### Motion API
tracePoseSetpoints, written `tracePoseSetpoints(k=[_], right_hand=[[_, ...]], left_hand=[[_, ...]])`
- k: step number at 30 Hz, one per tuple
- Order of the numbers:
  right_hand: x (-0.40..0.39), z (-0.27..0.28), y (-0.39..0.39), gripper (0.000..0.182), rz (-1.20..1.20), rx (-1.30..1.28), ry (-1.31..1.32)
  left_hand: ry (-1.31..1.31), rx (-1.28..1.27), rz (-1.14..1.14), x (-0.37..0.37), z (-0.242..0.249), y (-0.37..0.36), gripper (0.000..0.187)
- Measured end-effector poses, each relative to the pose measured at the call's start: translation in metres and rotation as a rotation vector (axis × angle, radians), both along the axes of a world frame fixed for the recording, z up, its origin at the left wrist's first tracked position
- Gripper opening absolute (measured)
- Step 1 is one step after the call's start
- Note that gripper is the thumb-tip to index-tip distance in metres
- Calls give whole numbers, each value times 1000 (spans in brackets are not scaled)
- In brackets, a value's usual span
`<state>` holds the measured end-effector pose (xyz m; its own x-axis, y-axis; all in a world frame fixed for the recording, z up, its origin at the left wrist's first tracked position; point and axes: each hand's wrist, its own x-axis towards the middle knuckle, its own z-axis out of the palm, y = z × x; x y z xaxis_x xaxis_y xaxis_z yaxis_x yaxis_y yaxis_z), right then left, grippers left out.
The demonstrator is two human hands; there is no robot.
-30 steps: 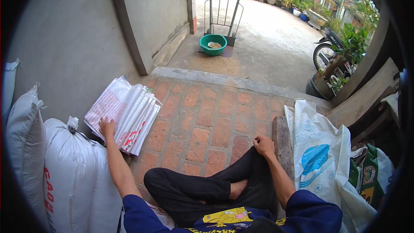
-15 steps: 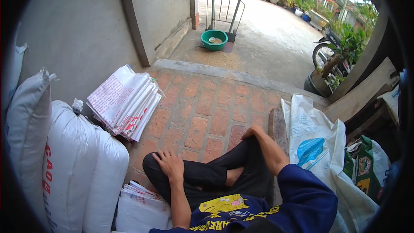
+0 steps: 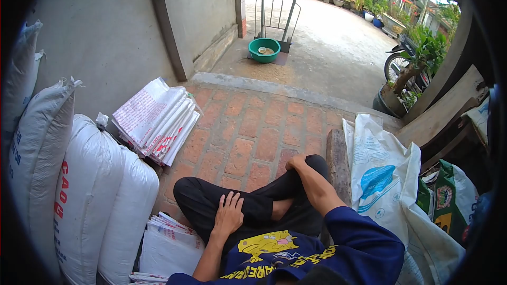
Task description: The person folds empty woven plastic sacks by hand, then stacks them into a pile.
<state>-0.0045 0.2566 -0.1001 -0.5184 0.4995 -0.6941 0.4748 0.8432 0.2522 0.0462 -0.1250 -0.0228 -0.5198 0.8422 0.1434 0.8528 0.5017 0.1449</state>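
Observation:
I sit cross-legged on a red brick floor (image 3: 248,137) in black trousers. My left hand (image 3: 229,213) lies flat on my left thigh, fingers apart, holding nothing. My right hand (image 3: 296,162) rests curled on my raised right knee, also holding nothing. A stack of folded white woven sacks with red print (image 3: 156,120) leans against the grey wall to my front left, well out of my hands. A second pile of folded sacks (image 3: 169,244) lies on the floor just beside my left hip.
Full white sacks (image 3: 92,190) stand along the left wall. An empty white and blue bag (image 3: 380,174) and a wooden block (image 3: 337,155) lie to my right. Beyond the step are a green basin (image 3: 265,50), a hand trolley (image 3: 277,8) and a motorbike wheel (image 3: 395,66).
A second ago my left hand lay on the leaning sack stack; it has come back and settled on my thigh. My right hand has stayed on my knee. The view has shifted slightly.

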Motion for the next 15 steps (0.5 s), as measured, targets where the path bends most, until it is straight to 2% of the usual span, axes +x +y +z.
tracePoseSetpoints(k=[3, 6, 9, 10, 11, 12, 14, 15], right_hand=[[3, 4, -1, 51, 34, -19, 31], [3, 1, 0, 48, 20, -21, 51], [-3, -20, 3, 45, 20, 14, 76], [-13, -42, 9, 45, 40, 49, -3], [-12, -38, 7, 45, 37, 44, -1], [-10, -30, 4, 45, 28, 36, 25], [-9, -19, 1, 44, 18, 29, 54], [-9, -16, 0, 43, 33, 12, 60]], left_hand=[[-79, 103, 58, 21, 12, -11, 43], [173, 456, 488, 24, 22, -44, 46], [426, 556, 1058, 1, -7, -113, 50], [333, 416, 1209, -2, -15, -144, 51], [239, 277, 1354, -4, -25, -173, 52], [243, 278, 1351, -3, -40, -200, 52], [56, -100, 1559, 7, -74, -241, 53], [58, -99, 1558, 15, -82, -251, 53]])
